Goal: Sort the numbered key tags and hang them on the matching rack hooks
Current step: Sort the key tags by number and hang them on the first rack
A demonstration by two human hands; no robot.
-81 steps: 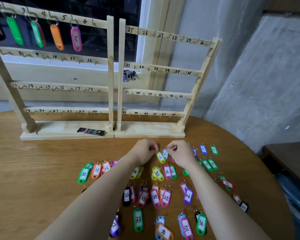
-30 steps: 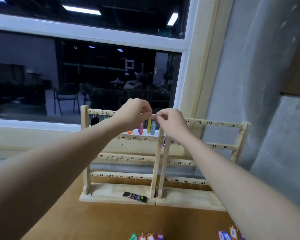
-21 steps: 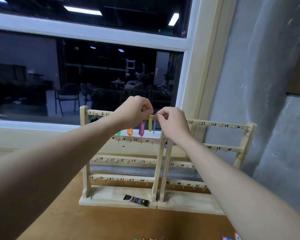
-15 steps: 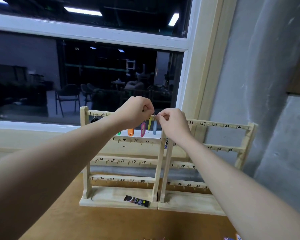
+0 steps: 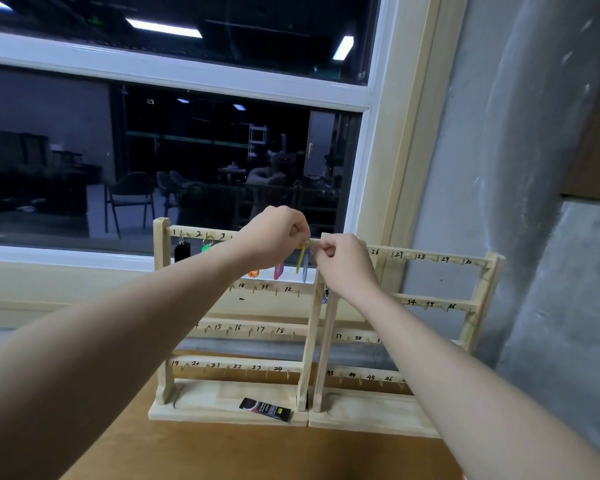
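Observation:
Two wooden racks stand side by side on the table: the left rack [image 5: 305, 341] numbered 1 to 24, the right rack [image 5: 478, 306] from 25 up. Black [image 5: 182, 251], green [image 5: 207, 247], orange [image 5: 253, 273] and pink [image 5: 278, 271] tags hang from the left rack's top rail. At that rail's right end my left hand [image 5: 274, 237] pinches the ring of a yellow tag [image 5: 301, 260]. My right hand [image 5: 342, 261] pinches the ring of a blue tag [image 5: 305, 271] right beside it. Both tags dangle between my hands. The hook there is hidden by my fingers.
A small black packet [image 5: 265, 408] lies on the left rack's base. A bunch of keys [image 5: 325, 294] shows behind the racks. A dark window sits behind the racks, and a grey wall [image 5: 534, 237] stands close on the right. The brown table [image 5: 222, 452] stretches toward me.
Both hands rose from the tags on the table to the left rack's top rail, carrying the yellow and blue tags. Over the last second they stayed almost still there.

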